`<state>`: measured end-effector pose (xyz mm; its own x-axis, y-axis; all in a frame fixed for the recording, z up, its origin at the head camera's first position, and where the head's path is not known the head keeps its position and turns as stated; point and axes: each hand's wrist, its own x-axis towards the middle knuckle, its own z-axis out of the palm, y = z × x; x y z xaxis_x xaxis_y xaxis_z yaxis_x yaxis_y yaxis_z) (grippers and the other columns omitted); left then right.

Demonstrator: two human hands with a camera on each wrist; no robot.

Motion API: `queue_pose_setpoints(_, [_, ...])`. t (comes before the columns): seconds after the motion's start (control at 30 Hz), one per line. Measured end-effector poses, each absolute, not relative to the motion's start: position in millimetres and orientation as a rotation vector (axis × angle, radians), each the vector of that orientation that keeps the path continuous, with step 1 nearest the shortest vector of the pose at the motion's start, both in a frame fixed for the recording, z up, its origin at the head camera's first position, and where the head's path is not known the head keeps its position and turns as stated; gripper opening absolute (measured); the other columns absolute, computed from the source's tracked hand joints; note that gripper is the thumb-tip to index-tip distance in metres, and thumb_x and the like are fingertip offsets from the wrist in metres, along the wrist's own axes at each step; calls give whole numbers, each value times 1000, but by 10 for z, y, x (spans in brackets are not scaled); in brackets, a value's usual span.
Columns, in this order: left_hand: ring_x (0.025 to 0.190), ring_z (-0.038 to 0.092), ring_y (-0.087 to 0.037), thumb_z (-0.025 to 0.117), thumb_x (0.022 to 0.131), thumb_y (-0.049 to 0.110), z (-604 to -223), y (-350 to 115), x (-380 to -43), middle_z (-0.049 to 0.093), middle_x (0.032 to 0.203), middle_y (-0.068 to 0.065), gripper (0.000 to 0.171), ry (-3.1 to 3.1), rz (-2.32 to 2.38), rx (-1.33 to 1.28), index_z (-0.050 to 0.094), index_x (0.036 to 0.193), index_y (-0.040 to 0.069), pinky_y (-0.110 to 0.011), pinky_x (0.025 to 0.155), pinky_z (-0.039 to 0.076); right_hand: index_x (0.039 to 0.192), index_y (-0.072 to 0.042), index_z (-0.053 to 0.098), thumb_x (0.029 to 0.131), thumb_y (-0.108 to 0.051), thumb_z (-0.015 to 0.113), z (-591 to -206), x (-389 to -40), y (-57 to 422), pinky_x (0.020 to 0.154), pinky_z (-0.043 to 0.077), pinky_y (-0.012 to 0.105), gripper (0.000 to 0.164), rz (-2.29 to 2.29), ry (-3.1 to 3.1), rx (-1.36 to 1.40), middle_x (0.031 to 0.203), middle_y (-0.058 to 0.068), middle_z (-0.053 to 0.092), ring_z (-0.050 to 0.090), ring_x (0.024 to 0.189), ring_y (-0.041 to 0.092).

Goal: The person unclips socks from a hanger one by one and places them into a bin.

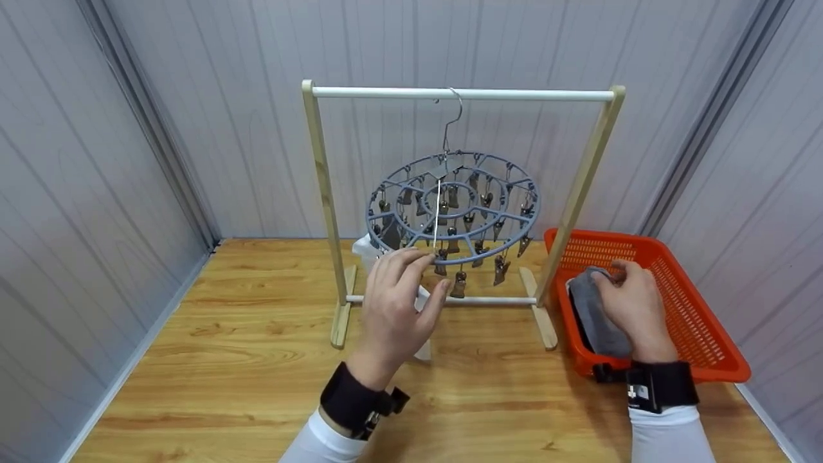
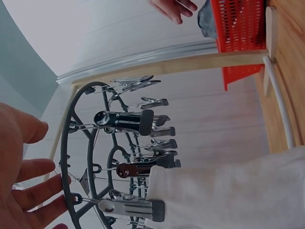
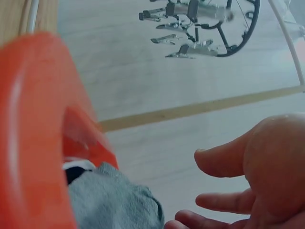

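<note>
A round grey clip hanger (image 2: 65, 143) hangs by its metal hook from a rack. The fingertips of my left hand (image 1: 402, 299) touch its near rim, with the thumb held apart. Metal clips dangle from the rings; in the left wrist view, some of them grip a white cloth (image 2: 233, 193). In the head view this cloth is mostly behind my left hand. My right hand (image 1: 633, 305) is over the orange basket, close to a folded grey cloth (image 1: 598, 315). The right wrist view shows its fingers loosely spread, apart from the grey cloth (image 3: 116, 200).
The orange basket (image 1: 704, 302) stands at the right, behind and beside the rack's right leg. The rack has wooden uprights (image 1: 325, 193) and a white top rail (image 1: 533, 95). Ribbed walls (image 1: 257, 148) enclose the wooden table (image 1: 212, 360) on the sides and back.
</note>
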<state>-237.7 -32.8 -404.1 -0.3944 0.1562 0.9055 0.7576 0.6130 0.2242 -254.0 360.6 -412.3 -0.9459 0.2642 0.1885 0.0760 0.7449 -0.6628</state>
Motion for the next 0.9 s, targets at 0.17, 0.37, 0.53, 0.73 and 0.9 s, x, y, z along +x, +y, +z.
queue_pose_setpoints(0.17, [130,67,-31,81,103,19,-4026,-321,-2357,73,133,-14,36,-1883,-805,-819,74,133,-1,-46,118,50,161,11,45,116,-41,58,-4112,-2510,3487,103,48,65,70,1018,-2652,-224,145,35,52,54,129,50])
queue_pose_setpoints(0.37, [132,67,-30,79,104,17,-4002,-358,-2354,71,137,-15,37,-1849,-819,-926,73,136,-2,-42,117,52,156,6,54,115,-39,64,-4098,-2454,3312,104,48,60,62,1008,-2597,-133,140,30,55,58,126,45])
queue_pose_setpoints(0.53, [133,66,-34,81,102,16,-3964,-436,-2401,71,139,-17,39,-1820,-804,-867,73,135,-2,-44,121,49,156,3,57,114,-38,65,-4061,-2415,3137,103,50,57,59,1046,-2608,-73,139,27,57,60,125,42])
queue_pose_setpoints(0.73, [135,64,-40,63,100,1,-3964,-522,-2446,70,138,-21,37,-1872,-719,-709,73,135,-5,-52,121,47,155,1,59,112,-33,70,-4055,-2393,2894,105,49,54,56,1120,-2647,17,138,23,62,60,127,39])
queue_pose_setpoints(0.9, [135,62,-42,57,96,1,-3985,-530,-2461,71,138,-21,42,-1959,-639,-663,73,135,-5,-56,122,45,153,3,60,109,-28,75,-4122,-2394,2716,106,50,55,55,1170,-2669,171,136,23,66,63,125,38])
